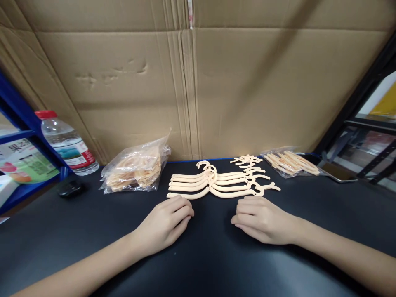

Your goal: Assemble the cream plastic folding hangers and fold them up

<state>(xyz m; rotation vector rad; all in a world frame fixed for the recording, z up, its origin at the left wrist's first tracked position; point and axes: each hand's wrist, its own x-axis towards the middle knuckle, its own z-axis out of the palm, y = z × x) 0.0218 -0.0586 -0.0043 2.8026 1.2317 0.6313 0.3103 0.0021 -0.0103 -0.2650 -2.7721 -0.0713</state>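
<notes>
My left hand (170, 222) rests on the black table with its fingers curled closed, and nothing shows in it. Its knuckles come close to the left arm of the nearest cream plastic clothes hanger (188, 195). Across a gap, my right hand (261, 218) lies on the table just as loosely closed, near that hanger's right end. Several matching hangers lie behind in a stacked row, their hooks (204, 166) bunched at the middle. Small branched cream pieces (270, 186) sit at their right ends, with a pile of similar pieces (247, 160) farther back.
A clear bag of cream plastic parts (136, 169) stands at the back left, another bag of cream sticks (291, 162) at the back right. A water bottle (69, 144) and a black mouse (71, 189) are at left. Cardboard (262, 82) walls the back; shelving flanks both sides.
</notes>
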